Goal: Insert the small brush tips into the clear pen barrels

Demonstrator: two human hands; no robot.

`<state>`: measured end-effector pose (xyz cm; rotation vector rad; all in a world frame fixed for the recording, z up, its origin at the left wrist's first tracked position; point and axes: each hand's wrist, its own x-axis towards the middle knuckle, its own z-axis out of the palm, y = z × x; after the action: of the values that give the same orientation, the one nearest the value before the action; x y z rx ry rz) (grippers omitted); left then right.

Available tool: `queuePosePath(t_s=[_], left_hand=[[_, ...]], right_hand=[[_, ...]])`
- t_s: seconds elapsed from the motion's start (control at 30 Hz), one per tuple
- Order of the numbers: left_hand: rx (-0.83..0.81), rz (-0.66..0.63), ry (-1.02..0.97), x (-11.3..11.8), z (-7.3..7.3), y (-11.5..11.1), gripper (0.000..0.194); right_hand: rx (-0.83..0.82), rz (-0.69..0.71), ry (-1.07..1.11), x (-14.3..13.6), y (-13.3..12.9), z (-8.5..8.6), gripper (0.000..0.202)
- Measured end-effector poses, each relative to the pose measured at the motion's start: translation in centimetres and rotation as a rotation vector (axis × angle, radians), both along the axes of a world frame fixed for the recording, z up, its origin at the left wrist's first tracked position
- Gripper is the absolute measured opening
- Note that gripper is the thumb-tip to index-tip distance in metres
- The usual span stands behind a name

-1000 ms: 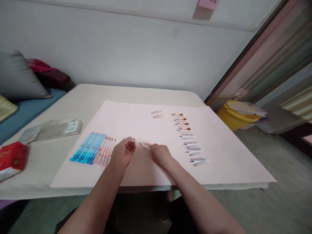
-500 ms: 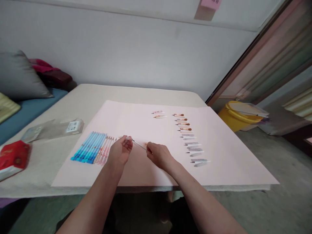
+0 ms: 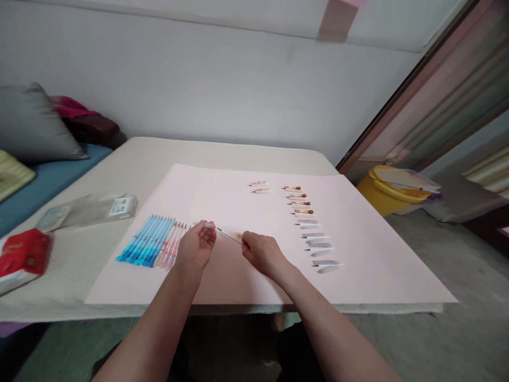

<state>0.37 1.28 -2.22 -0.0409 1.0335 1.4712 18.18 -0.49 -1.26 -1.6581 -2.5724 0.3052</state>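
My left hand (image 3: 198, 245) is closed in a pinch on a small whitish pen part (image 3: 208, 226). My right hand (image 3: 260, 249) grips the far end of a thin white pen refill (image 3: 229, 236), whose dark tip points at the part in my left hand. A pale orange piece (image 3: 238, 234) shows beside the right fingers; most of it is hidden. Left of my left hand lie a row of blue pens (image 3: 147, 241) and several pink pens (image 3: 174, 243), partly covered by the wrist. Everything lies on a pale pink sheet (image 3: 238, 286).
To the right runs a column of pen pieces with brown bear-like tops (image 3: 304, 211) and grey ones (image 3: 326, 262), each beside a refill. Two pinkish sets (image 3: 260, 190) lie farther back. A clear plastic bag (image 3: 95, 209) and red packet (image 3: 26, 254) sit left; a yellow bucket (image 3: 377, 193) stands right.
My right hand has moved slightly right with the refill, and a little more of its dark tip end shows at my left fingers. My left hand stays in place.
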Motion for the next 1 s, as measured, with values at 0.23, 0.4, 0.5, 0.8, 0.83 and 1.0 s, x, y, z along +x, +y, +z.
queuePosePath(t_s=[0.23,0.4,0.5,0.8,0.83,1.0], left_hand=[[0.003,-0.023,0.049,0.4,0.2,-0.2,0.004],[0.044,-0.053,0.123,0.8,0.4,-0.4,0.008],[0.055,-0.062,0.127,0.8,0.3,-0.4,0.008],[0.179,-0.198,0.111,2.3,0.1,-1.4,0.009],[0.188,-0.211,0.123,2.6,0.1,-1.6,0.011],[0.208,-0.242,0.188,3.2,0.3,-2.1,0.014]], right_hand=[[-0.001,-0.003,0.003,-0.1,0.0,-0.1,0.014],[0.036,0.006,0.114,0.2,-0.1,0.2,0.019],[0.058,0.016,0.223,0.5,0.0,0.1,0.021],[0.062,0.013,0.412,-0.7,-0.1,-0.4,0.016],[0.06,0.002,0.428,-1.0,-0.1,-0.5,0.016],[0.003,-0.051,0.559,-1.4,-0.2,-0.8,0.017]])
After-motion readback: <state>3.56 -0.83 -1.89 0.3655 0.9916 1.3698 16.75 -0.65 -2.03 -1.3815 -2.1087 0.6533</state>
